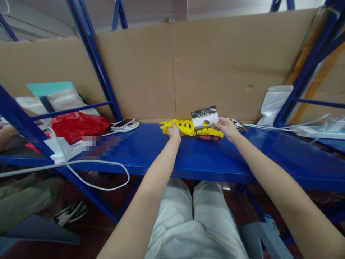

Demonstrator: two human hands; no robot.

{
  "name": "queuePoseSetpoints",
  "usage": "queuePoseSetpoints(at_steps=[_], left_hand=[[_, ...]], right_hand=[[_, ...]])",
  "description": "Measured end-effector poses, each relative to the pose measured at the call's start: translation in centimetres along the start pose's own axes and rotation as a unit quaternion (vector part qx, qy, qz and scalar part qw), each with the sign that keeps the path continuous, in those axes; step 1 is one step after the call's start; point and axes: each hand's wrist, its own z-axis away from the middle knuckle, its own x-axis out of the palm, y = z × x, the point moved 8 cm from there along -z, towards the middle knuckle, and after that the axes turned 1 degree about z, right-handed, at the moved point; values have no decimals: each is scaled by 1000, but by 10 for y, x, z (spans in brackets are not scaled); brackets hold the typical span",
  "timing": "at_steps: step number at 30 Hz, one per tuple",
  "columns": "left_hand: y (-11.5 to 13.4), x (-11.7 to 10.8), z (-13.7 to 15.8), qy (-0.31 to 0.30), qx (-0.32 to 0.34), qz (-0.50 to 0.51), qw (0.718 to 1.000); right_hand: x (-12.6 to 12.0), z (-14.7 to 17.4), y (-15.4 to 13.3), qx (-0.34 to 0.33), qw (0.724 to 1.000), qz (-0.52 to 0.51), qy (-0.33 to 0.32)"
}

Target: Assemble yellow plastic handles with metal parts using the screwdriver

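Observation:
On the blue shelf in front of me, my left hand (174,131) is closed around a yellow slotted plastic piece (185,128), lying low over the shelf top. My right hand (226,127) pinches the lower right corner of a printed packaging card (204,117), black along its top with a round cut-out. The card stands tilted up just right of the yellow piece. Below it lies a red and black handle-shaped tool (208,137), with a row of small yellow pieces (212,132) behind it.
At the back left, a phone (126,122) lies by a coiled white cable (128,127). A red plastic bag (79,126) and a white power strip (67,151) are further left. A white pouch (275,104) leans at the right post. Cardboard (215,64) walls the back.

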Motion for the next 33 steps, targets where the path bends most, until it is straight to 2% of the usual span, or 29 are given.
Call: queuePoseSetpoints(at_steps=[4, 11, 16, 21, 25, 29, 33], left_hand=[[-3, -11, 4, 56, -46, 38, 997], [2, -8, 17, 40, -75, 88, 993], [3, 5, 27, -24, -93, 89, 991], [-8, 19, 32, -103, -146, 95, 979], [-14, 23, 31, -131, -173, 95, 972], [-17, 35, 32, -177, -173, 111, 963], [-14, 51, 39, -250, -138, 118, 951]], right_hand=[[-2, 0, -2, 5, 1000, -8, -4], [1, 2, -2, 14, 999, -23, -17], [11, 3, 5, 18, 998, -28, -51], [21, 4, 9, 12, 996, -24, -80], [23, 5, 3, -9, 996, -36, -84], [28, 7, -1, -17, 996, -37, -81], [38, 13, -3, -8, 995, -41, -90]])
